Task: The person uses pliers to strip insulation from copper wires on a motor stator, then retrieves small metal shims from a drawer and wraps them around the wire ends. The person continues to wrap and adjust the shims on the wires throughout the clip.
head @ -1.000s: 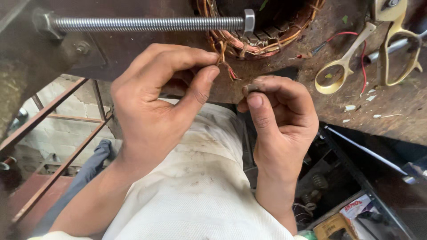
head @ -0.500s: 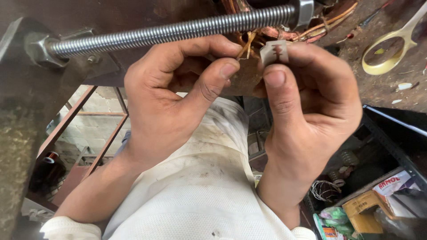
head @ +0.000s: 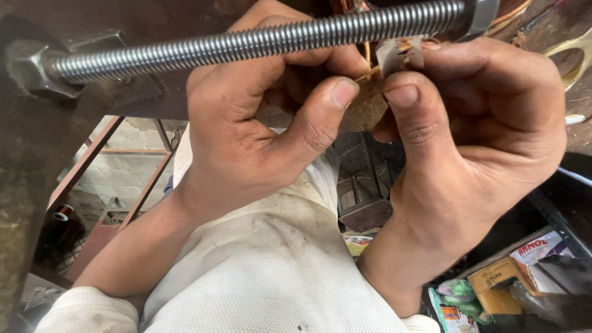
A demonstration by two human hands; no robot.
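Pinching thin copper wire ends (head: 368, 73), left hand (head: 265, 123) holds; right hand (head: 468, 123) grips pale insulation sleeve (head: 398, 54), apparently not fully seated.

Silvery grey threaded rod (head: 259, 40), ridged all along. Copper-orange wire (head: 366, 73) beside a pale grey paper strip (head: 399, 55). Off-white shirt (head: 271, 271), smudged dark. Rusty brown surface (head: 37, 160), yellow scissor handle (head: 570, 52) far right.

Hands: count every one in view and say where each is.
2. The left hand is at centre, just under the threaded rod, pinching thin copper wire. The right hand is beside it, holding a small pale sleeve. No others are visible.
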